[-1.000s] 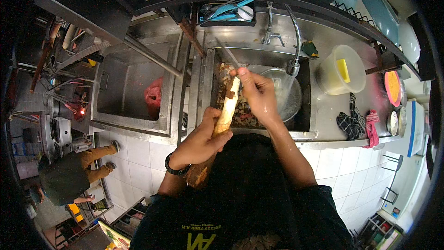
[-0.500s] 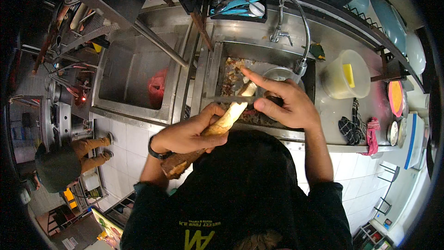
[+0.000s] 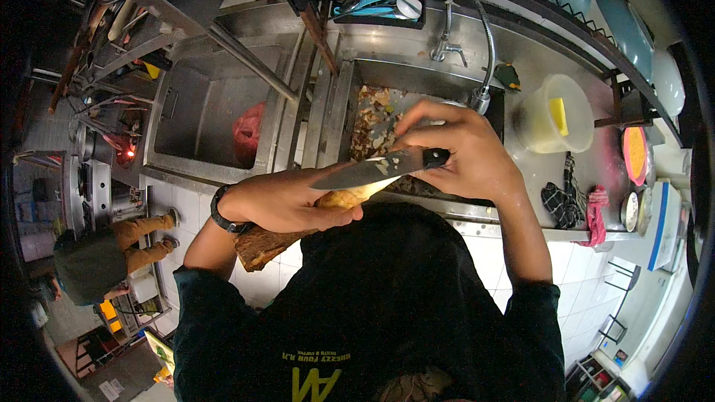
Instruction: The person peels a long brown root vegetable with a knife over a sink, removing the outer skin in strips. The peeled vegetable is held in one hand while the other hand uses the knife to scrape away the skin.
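My left hand [image 3: 287, 205] is wrapped round a long, thick root [image 3: 272, 244]. Rough brown skin covers its lower end, and pale yellow flesh shows at the upper end; its exact kind I cannot make out. In my right hand [image 3: 469, 152] is a kitchen knife [image 3: 365, 171] with a dark handle. The blade, flecked with pale bits, points left and lies across the peeled end, its tip close to my left hand. Below both hands, brown and pale peelings [image 3: 372, 115] litter the basin of the sink [image 3: 417, 74].
A second sink [image 3: 201, 89] at left holds a red bundle [image 3: 249, 134]. Behind the hands are a hose tap [image 3: 488, 45] and a utensil tray [image 3: 380, 11]. A translucent bucket [image 3: 540, 123] and cloths [image 3: 562, 201] lie right. Another person [image 3: 89, 260] stands at far left.
The knife has turned its blade flat into view, further left over the root. My left hand and the root have shifted left and down. My right index finger has drawn back from the tip.
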The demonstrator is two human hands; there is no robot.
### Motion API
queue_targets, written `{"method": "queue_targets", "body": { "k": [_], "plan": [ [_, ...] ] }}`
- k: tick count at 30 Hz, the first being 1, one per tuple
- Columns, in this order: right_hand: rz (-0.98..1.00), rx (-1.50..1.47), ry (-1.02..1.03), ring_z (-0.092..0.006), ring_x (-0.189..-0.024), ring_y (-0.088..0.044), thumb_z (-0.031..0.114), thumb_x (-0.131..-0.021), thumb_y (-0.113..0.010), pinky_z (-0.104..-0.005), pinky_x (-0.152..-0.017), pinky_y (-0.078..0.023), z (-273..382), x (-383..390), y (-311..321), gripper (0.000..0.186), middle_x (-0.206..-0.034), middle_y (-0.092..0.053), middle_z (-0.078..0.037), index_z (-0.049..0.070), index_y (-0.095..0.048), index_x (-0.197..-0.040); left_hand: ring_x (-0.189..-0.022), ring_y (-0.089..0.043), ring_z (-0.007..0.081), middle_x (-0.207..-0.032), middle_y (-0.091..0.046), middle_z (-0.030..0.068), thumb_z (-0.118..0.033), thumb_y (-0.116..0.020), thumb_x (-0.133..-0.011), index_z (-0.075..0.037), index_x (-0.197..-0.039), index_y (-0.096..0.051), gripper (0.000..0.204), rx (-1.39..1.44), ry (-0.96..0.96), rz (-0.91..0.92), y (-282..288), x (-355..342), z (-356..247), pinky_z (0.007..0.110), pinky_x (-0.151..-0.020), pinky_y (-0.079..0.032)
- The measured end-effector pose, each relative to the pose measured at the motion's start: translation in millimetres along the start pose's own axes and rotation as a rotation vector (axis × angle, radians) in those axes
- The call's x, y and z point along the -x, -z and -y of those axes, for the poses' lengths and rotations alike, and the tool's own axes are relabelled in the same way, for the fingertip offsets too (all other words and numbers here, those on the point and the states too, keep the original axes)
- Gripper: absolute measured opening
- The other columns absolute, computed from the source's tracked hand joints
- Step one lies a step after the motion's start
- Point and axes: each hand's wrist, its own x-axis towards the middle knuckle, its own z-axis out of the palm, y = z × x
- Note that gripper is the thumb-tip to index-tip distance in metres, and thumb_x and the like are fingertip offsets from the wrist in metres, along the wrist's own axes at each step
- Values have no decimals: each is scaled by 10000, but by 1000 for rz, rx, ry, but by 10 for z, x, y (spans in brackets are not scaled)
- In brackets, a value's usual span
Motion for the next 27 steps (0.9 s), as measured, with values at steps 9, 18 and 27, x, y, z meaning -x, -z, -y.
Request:
{"method": "queue_targets", "body": {
  "k": [9, 18, 27],
  "plan": [
    [42, 173, -53, -314, -873, -720, 199, -666, -854, -416, -769, -578, 8, 19, -142, 381, -956, -704, -53, 86, -735, -1009, -713, -582, 67, -954, -663, 4, -251, -688, -1024, -58, -1505, -430, 579, -57, 77, -75, 19, -89, -27, 257, -587, -500],
    [-18, 80, -83, -316, -915, -717, 336, -732, -865, -438, -821, -567, -274, 141, -280, 418, -1048, -719, -89, 101, -737, -1054, -791, -596, 78, -1066, -670, 24, -239, -684, -1022, -56, -1513, -414, 589, 110, 71, -93, -56, -162, 3, 238, -646, -503],
    [-292, 23, -297, -333, -838, -729, 417, -877, -796, -380, -737, -543, 143, 176, 19, 707, -996, -732, -204, 101, -576, -1470, -1119, -587, 147, -1261, -640, 118, -106, -585, -1032, 42, -1525, -339, 570, 376, -10, -239, -106, 41, -181, 292, -976, -473]
  ]
}}
